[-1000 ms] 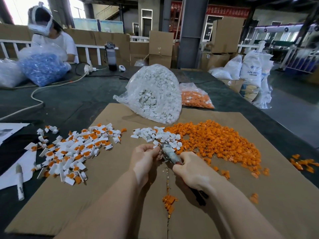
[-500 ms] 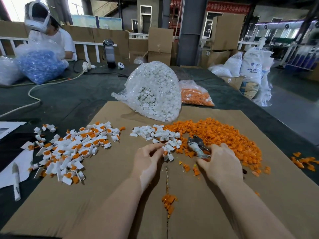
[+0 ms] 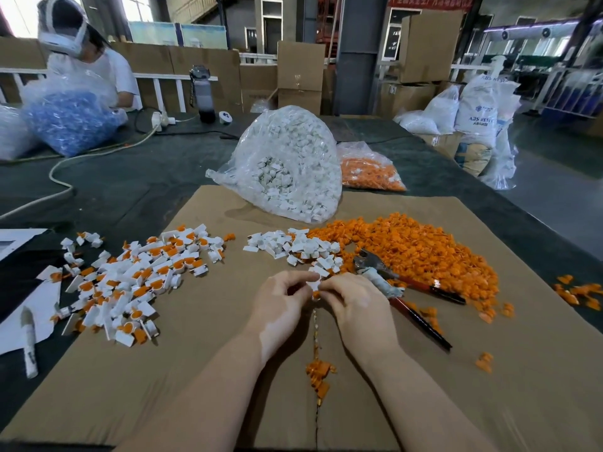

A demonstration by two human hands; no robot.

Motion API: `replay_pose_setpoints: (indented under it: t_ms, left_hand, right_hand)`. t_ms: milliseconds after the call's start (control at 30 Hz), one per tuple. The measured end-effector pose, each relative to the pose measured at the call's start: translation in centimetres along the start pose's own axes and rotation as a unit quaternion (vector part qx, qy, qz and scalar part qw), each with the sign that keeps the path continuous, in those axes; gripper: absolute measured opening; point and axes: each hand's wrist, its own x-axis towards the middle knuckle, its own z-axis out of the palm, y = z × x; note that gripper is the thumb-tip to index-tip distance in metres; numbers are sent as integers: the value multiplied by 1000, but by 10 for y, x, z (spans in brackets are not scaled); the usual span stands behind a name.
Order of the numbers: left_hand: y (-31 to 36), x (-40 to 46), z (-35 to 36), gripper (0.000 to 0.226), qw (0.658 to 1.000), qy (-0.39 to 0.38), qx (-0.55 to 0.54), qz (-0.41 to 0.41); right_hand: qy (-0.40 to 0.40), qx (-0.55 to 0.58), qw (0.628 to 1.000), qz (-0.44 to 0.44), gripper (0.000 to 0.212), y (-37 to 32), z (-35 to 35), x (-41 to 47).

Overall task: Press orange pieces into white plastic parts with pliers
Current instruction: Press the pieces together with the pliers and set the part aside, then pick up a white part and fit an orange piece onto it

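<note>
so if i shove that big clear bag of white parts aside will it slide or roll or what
The bag of white parts would probably slump and drag rather than roll: it is thin, floppy plastic, bulging with loose pieces. It looks fairly heavy, being so full. Its mouth seems open toward the cardboard, so pieces may spill.

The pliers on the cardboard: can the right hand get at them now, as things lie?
Probably yes. The pliers lie just beside the right hand with nothing over their handles, but that hand pinches a white part together with the left hand.
</note>
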Motion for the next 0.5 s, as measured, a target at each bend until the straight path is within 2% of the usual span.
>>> replay_pose_setpoints:
  t_ms: [67,167,333,500]
  left_hand:
    - [0,-2,-2,30,1000,-24,-11,-1]
    - [1,-4,-1,36,998,-54,27,31]
    - [0,-5,1,34,998,-15,44,42]
    - [1,-6,3,34,997,-13,54,48]
  right_hand:
    - [8,11,1000,11,5,2,1,-1]
    - [21,20,1000,6,6,2,2,-3]
    - [66,27,997,32,14,6,-1,-5]
    - [38,29,999,-16,15,3,0,-7]
